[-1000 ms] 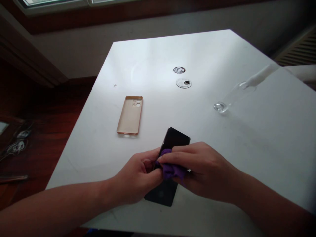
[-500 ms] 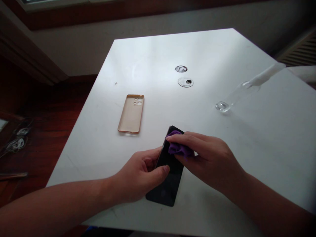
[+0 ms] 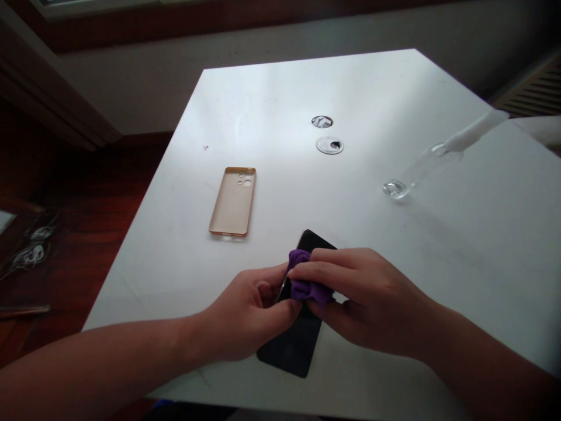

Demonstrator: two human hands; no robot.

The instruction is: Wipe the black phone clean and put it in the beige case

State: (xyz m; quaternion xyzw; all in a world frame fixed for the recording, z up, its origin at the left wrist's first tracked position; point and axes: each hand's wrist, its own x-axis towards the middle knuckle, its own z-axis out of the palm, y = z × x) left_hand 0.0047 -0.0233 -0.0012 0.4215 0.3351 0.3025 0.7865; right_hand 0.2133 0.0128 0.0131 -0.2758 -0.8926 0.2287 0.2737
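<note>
Black and glossy, the phone (image 3: 302,327) lies near the front edge of the white bench (image 3: 394,245), held between both hands. The left hand (image 3: 245,316) takes it from the left side: its grip is closed around the phone's left edge, the thumb lying on the dark glass and the other fingers curled under the edge. The right hand (image 3: 368,298) comes from the right, and its grip pinches a small purple cloth (image 3: 304,286) against the upper half of the screen. The cloth is bunched under the fingertips and touches the glass.

The long axis of the phone runs from the person away over the bench, a little tilted to the right; its far end shows beyond the cloth, its near end is close to the bench edge. No brand or writing can be read on it.

A tan phone case (image 3: 233,201) lies apart on the left, inner side up, and a clear spray bottle (image 3: 427,166) lies on its side at the right.
</note>
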